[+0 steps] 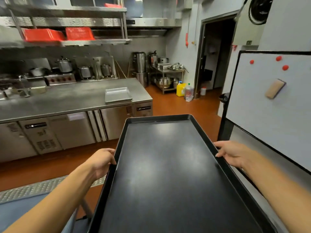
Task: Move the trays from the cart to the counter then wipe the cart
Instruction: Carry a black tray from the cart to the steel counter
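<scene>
The baking tray (168, 174) is matte black with pale grey glints across its floor. Beyond its far end, the counter (67, 100) is dull brushed silver, and the smaller trays (118, 95) stacked on it are light silver-grey. High above the counter, two baskets (58, 35) are bright orange-red with a fine mesh pattern. Right of the black tray, the whiteboard (272, 105) is white with a black frame and carries three red magnets (278, 58) and a tan eraser (275, 90). The floor (176, 108) is orange-brown; a yellow jug (180, 89) stands on it.
</scene>
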`<state>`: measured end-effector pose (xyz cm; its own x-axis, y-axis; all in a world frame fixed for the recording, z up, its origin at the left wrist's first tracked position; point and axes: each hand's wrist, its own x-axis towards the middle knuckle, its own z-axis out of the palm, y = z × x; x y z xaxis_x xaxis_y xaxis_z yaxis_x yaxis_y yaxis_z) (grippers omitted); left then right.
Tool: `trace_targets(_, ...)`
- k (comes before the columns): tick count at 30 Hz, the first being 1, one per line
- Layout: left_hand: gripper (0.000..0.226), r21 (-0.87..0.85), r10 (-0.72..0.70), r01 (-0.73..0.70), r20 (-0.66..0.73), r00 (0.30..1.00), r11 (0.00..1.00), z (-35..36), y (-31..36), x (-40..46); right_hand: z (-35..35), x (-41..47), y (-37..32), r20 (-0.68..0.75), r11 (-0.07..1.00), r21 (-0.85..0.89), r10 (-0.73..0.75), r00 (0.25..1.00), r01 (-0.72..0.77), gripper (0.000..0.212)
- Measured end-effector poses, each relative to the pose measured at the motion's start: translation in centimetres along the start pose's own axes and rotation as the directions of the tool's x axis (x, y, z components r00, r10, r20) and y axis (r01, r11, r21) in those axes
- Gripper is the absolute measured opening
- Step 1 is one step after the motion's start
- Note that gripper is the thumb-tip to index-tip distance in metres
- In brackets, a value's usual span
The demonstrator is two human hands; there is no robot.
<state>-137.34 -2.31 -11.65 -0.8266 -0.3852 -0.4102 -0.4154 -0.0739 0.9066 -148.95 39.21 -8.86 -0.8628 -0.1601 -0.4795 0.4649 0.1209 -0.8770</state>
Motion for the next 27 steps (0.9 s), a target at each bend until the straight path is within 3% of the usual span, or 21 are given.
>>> trace_targets(7, 0.057, -0.086, 0.01, -0.021, -0.134, 0.991, 0.996, -2.9, 6.2, 13.0, 6.1, 16.3, -11.1, 0.106, 0.994, -0.108, 0.021, 0.994, -0.01, 0.048)
trace_targets(15, 0.058, -0.121, 0.035, -0.061, -0.205, 0.978, 0.991, -7.6, 14.9, 30.8, 15.6, 41.5, -19.6, 0.122, 0.992, -0.12, 0.038, 0.992, -0.023, 0.078)
trace_targets(27, 0.057, -0.174, 0.01, -0.048, -0.216, 0.976, 0.984, -14.6, 27.2, 59.2, 29.0, 64.3, -34.5, 0.155, 0.997, -0.072, 0.01, 0.988, 0.002, 0.059)
